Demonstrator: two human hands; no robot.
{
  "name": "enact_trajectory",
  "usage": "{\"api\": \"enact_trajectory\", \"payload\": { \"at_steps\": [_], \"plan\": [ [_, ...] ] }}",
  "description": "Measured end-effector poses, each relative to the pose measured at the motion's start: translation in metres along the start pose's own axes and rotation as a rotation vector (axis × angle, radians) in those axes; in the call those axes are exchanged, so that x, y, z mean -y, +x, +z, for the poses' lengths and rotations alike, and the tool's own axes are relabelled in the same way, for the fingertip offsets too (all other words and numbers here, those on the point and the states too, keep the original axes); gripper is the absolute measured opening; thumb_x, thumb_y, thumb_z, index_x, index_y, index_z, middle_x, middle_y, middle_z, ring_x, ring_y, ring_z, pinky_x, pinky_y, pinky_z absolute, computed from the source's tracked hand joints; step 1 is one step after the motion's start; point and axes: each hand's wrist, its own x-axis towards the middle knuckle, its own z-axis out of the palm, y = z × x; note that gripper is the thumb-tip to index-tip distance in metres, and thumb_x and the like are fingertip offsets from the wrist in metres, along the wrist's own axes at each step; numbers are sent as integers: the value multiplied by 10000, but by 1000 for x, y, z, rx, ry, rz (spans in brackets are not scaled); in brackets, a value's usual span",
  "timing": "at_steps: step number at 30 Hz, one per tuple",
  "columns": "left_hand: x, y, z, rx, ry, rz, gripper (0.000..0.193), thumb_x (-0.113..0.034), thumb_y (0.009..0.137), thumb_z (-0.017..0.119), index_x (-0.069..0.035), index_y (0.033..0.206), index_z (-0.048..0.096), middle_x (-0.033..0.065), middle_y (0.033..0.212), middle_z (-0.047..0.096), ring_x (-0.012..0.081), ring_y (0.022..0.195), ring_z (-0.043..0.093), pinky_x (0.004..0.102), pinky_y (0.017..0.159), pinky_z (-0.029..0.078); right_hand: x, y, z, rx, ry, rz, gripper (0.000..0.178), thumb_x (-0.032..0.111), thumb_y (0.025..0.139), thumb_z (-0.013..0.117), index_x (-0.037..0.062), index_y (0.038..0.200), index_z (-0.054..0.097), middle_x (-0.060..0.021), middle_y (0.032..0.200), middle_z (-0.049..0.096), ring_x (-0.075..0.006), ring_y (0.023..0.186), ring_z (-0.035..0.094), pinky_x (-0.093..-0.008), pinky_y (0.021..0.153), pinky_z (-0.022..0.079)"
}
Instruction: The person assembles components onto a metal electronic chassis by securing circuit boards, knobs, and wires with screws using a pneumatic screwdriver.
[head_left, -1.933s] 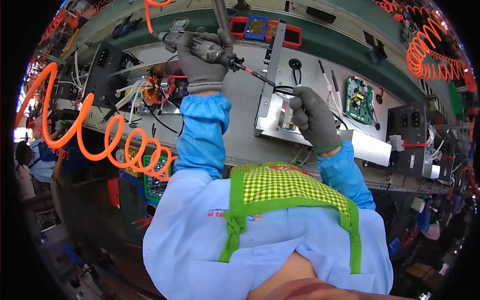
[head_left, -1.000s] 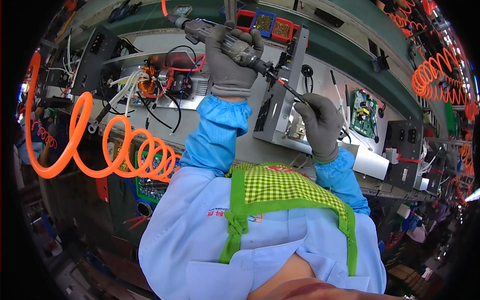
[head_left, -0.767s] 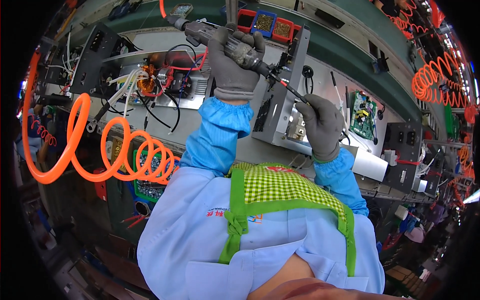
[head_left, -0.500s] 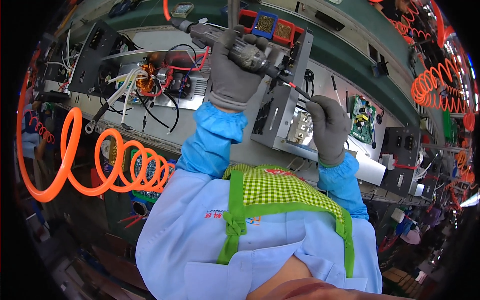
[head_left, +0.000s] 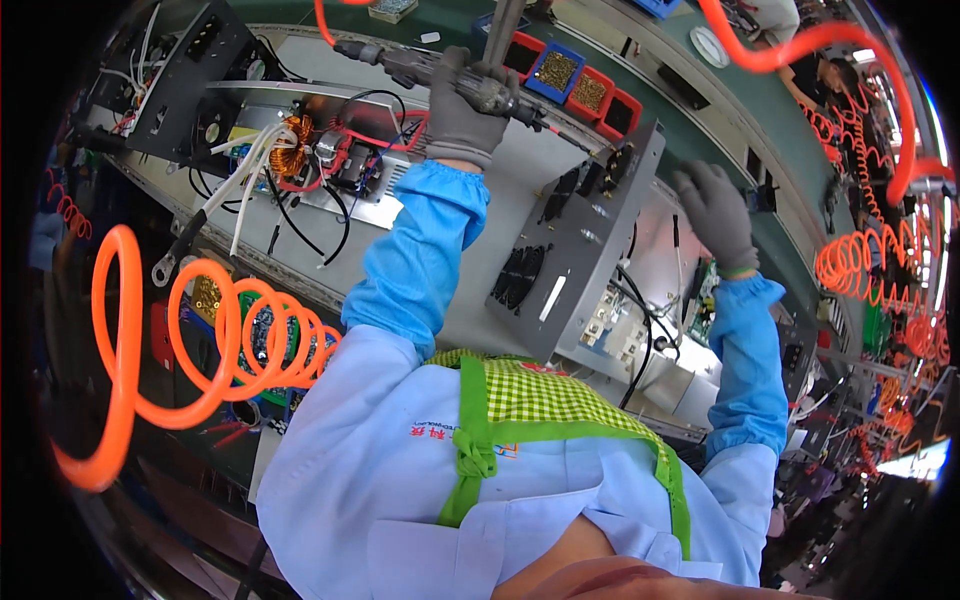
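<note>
My left hand [head_left: 462, 128], in a grey glove, is closed around a pneumatic screwdriver [head_left: 408, 66]. The tool lies nearly level, its bit pointing right over the bench, apart from the dark grey metal panel [head_left: 590, 262]. That panel, with black connectors and slots, stands upright at the front of a metal chassis. To the right of it, my gloved right hand [head_left: 718, 218] is raised with fingers stretched out and nothing visible in it. Below that hand, black cables [head_left: 645, 318] and white terminal blocks [head_left: 612, 325] sit inside the chassis.
Red and blue bins of small screws [head_left: 556, 72] stand at the back. On the left is an open unit with a copper coil [head_left: 292, 146] and loose white cables [head_left: 262, 165]. Orange coiled air hoses [head_left: 118, 350] hang at both sides. A person [head_left: 825, 80] is at the far right.
My right hand has left the screwdriver's bit and moved right, opening. My left hand has drawn the screwdriver away from the panel. The panel and chassis now appear turned and shifted.
</note>
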Motion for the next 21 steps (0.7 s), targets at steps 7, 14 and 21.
{"api": "enact_trajectory", "payload": {
  "at_steps": [7, 14, 21],
  "plan": [
    [32, 27, -41, -212, -63, -27, 163, -215, 808, 667, -124, 830, 534, 15, 717, 547, 205, 705, 578, 420, 796, 504, -85, 33, 123, 214, -170, -109, 316, 313, 881, 480, 90, 1050, 626, -186, 1010, 601, -363, 966, 574, -443, 831, 452],
    [41, 33, -56, -204, -26, 31, 199, -225, 797, 677, -118, 885, 535, 22, 749, 546, 199, 700, 564, 411, 803, 510, -133, 23, 181, 252, 339, 123, 329, 268, 843, 531, 28, 1052, 615, -203, 1068, 615, -389, 1013, 557, -428, 877, 443],
    [45, 27, -50, -214, -9, 32, 149, -210, 820, 655, -106, 811, 549, 19, 725, 541, 181, 683, 553, 412, 825, 508, -136, 21, 183, 281, 362, 177, 325, 254, 836, 547, 27, 1058, 615, -201, 1078, 615, -385, 1016, 559, -427, 884, 440]
  ]
}}
